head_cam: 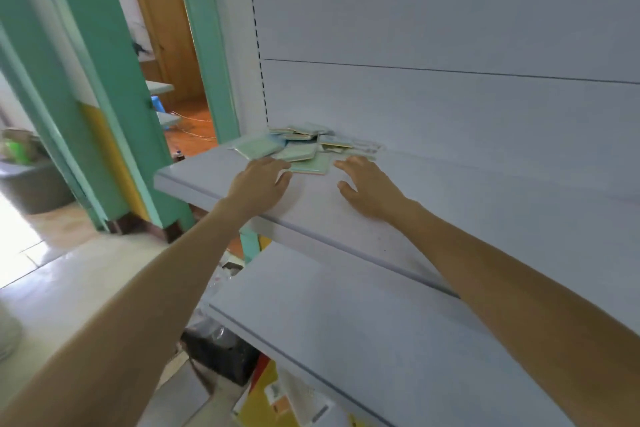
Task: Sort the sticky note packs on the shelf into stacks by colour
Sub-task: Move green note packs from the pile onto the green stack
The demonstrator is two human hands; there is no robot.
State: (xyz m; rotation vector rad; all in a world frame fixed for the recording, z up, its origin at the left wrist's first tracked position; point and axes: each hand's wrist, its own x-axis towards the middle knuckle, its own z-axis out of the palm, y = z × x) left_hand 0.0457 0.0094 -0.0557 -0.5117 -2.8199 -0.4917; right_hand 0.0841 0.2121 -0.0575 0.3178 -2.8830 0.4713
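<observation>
On the upper shelf (346, 218), far-left corner by the back panel: sticky note packs (304, 146) in a loose overlapping heap, mostly pale green, some bluish, not yet stacked. Left hand (258, 182) and right hand (369, 185) lie flat at the heap's near edge, fingers spread, gripping nothing; contact with the nearest green pack (311, 165) uncertain.

Judgement: packs are light, flat and fairly stiff, with wrappers likely slick. Pinch each by opposite edges or slide it clear.

Labels: too blurred to read.
</observation>
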